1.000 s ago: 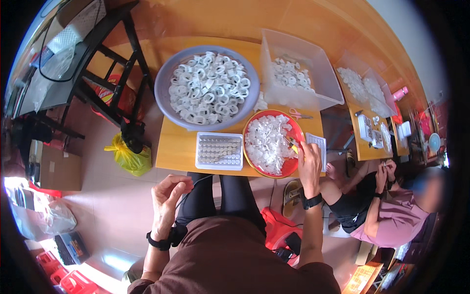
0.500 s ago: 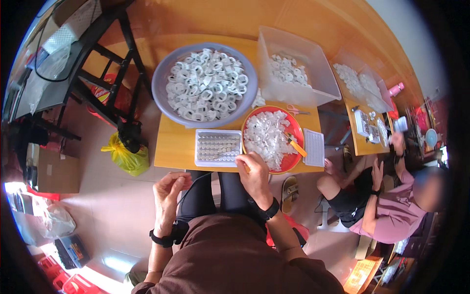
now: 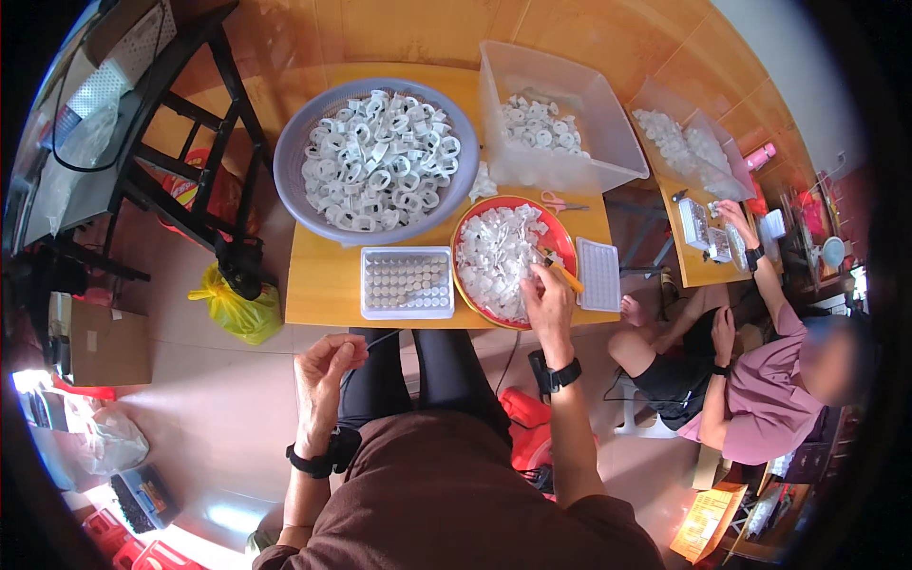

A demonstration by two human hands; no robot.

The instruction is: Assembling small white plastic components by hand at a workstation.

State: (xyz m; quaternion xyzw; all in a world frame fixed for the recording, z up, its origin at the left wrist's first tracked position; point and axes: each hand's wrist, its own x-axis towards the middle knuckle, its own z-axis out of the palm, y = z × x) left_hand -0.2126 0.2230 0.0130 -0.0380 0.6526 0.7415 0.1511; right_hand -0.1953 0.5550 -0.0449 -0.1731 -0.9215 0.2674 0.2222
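Above the near right part of a round red bowl (image 3: 564,233), the right hand (image 3: 550,306) is held with its fingers bent down to the edge of the heaped white pieces (image 3: 494,255). Just right of the fingertips, an orange-handled tool (image 3: 568,276) is leaned across the bowl's rim; whether it is touched, or any piece is gripped, cannot be told. Nearer and to the left, off the near edge of the wooden surface (image 3: 313,290), the left hand (image 3: 325,370) is held with thumb and fingertips drawn together, a thin dark cord (image 3: 385,337) beside them; whether anything is pinched cannot be told.

Left of the bowl, a shallow rectangular tray (image 3: 407,312) is lined with rows of small round discs (image 3: 408,277). To its right, a pale tray (image 3: 598,275) with a ridged pattern is placed. At the far left, a bluish-grey basin (image 3: 291,190) is piled with smooth white rings (image 3: 380,161). At the far right, a frosted plastic bin (image 3: 570,176) is partly filled with white parts (image 3: 541,123); pink-handled scissors (image 3: 553,201) are laid in front.
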